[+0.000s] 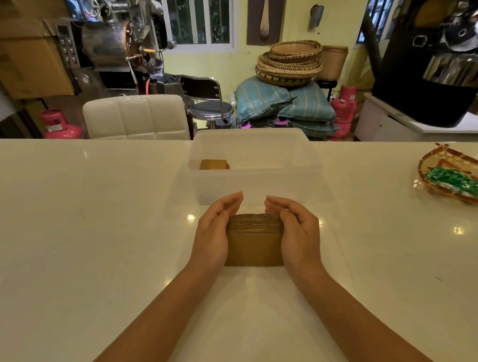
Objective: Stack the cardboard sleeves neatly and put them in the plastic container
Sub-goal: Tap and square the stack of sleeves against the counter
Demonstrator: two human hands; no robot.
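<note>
A stack of brown cardboard sleeves stands on the white table in front of me, edges up. My left hand presses its left side and my right hand presses its right side, fingers curved around the stack. Just beyond it stands a clear plastic container, open at the top. Inside the container, at its left end, lies another brown bundle of sleeves.
The white table stretches wide on both sides. A woven tray with green packets sits at the far right. A white padded chair and a black stool stand behind the table.
</note>
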